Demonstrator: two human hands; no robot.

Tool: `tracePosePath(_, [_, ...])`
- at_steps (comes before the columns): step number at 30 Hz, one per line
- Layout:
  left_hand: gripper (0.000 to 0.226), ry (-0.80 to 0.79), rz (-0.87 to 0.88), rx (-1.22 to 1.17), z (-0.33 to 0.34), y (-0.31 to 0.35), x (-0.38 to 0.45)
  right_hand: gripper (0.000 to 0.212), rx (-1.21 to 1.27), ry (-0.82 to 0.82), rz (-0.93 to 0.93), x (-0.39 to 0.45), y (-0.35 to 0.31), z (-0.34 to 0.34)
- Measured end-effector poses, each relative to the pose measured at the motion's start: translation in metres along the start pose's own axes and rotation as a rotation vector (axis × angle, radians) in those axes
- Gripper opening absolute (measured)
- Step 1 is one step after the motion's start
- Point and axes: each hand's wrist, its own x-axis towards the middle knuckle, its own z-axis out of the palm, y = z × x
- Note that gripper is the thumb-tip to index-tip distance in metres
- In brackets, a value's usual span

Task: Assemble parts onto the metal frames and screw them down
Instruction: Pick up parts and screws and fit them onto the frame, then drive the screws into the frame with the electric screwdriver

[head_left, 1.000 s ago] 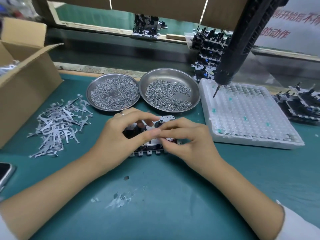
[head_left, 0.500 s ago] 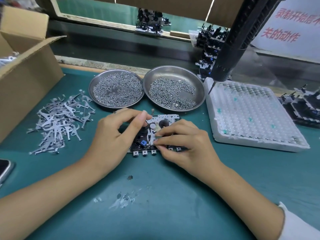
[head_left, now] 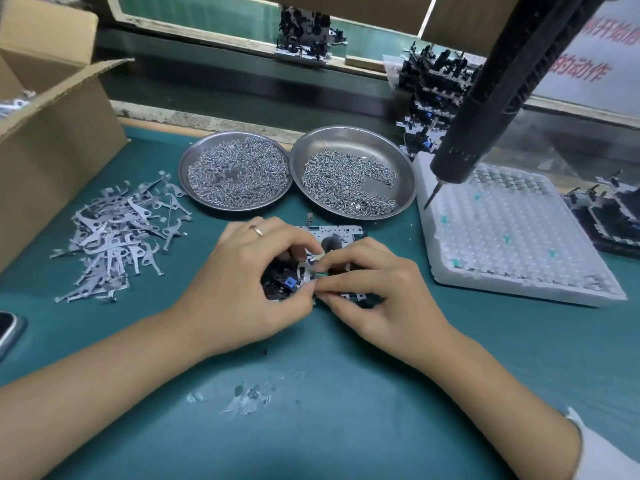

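Bright, even overhead light — soft shadows, glare on steel dish (head_left: 398, 161); edges bowed, fingertips perhaps slightly motion-blurred.

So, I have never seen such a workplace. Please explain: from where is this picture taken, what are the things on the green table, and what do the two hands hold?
The picture comes from a camera worn on the person's head, looking down at the bench. No robot is here, only two bare hands. The left hand and right hand both grip a small metal frame lying on the green mat; the right fingertips pinch a tiny part onto it. Behind stand two steel dishes of screws. At the left lies a pile of flat metal levers beside a cardboard box. At the right is a white tray, and above it hangs a black electric screwdriver, held by nobody.
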Motion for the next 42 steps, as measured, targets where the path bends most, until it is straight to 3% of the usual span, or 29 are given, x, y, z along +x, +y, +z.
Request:
tracePosePath(3, [0.038,-0.06,0.056,0.099,0.001,-0.003,0.0,0.015,0.069,0.014,0.085,0.001,-0.002,-0.002])
tracePosePath(10, [0.041,-0.058,0.048,0.025,0.002,-0.007,0.0,0.016,0.165,0.016,0.173,0.001,-0.007,-0.004])
tracePosePath(18, [0.03,-0.01,0.022,-0.047,0.003,-0.007,0.002,0.018,0.14,0.047,0.154,-0.002,-0.008,-0.004])
tracePosePath(20, [0.025,-0.008,0.042,-0.04,0.003,-0.006,0.002,0.018,0.084,0.173,0.119,-0.001,-0.012,-0.006])
tracePosePath(23, [0.021,0.003,0.041,-0.042,0.004,-0.006,0.002,0.022,-0.023,0.537,0.073,0.006,-0.016,-0.021])
tracePosePath(27, [0.02,0.018,0.033,-0.048,0.004,-0.006,0.002,0.046,-0.079,0.922,0.163,0.033,-0.01,-0.062])
tracePosePath(30, [0.02,0.021,0.026,-0.051,0.004,-0.006,0.002,0.076,0.057,0.894,0.292,0.063,-0.005,-0.091])
tracePosePath(32, [0.02,0.024,0.019,-0.054,0.004,-0.006,0.001,0.082,0.187,0.801,0.29,0.081,-0.004,-0.1])
tracePosePath(35, [0.019,0.022,0.02,-0.053,0.004,-0.006,0.002,0.072,0.239,0.805,0.236,0.101,-0.005,-0.096])
tracePosePath(42, [0.018,0.046,0.046,-0.005,0.003,-0.006,0.003,0.022,0.624,0.724,0.113,0.097,-0.033,-0.049])
